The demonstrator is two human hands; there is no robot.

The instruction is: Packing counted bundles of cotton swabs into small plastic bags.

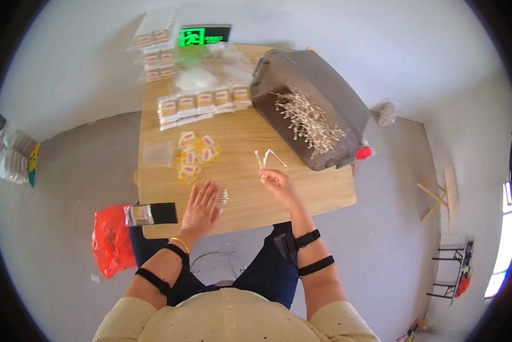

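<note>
A person is sitting at a wooden table, seen from above. The left hand is lying flat on the near part of the table, fingers spread and its grip released, holding nothing; its fingertips are just beside a small bundle of pale sticks, though whether they are touching it is hard to tell at this size. The right hand is hovering over the table to the right of centre, its grip pinching a few thin white sticks that are fanning out toward the far side. A grey plastic bin is standing tilted at the far right of the table, with a heap of similar sticks lying inside it. Left of centre, a loose pile of small yellow packets is lying beside a clear flat bag. Farther back, a row of filled clear packs is running across the table, with more stacked packs behind it. A black-edged packet is overhanging the near left edge, above a red plastic bag on the floor.
</note>
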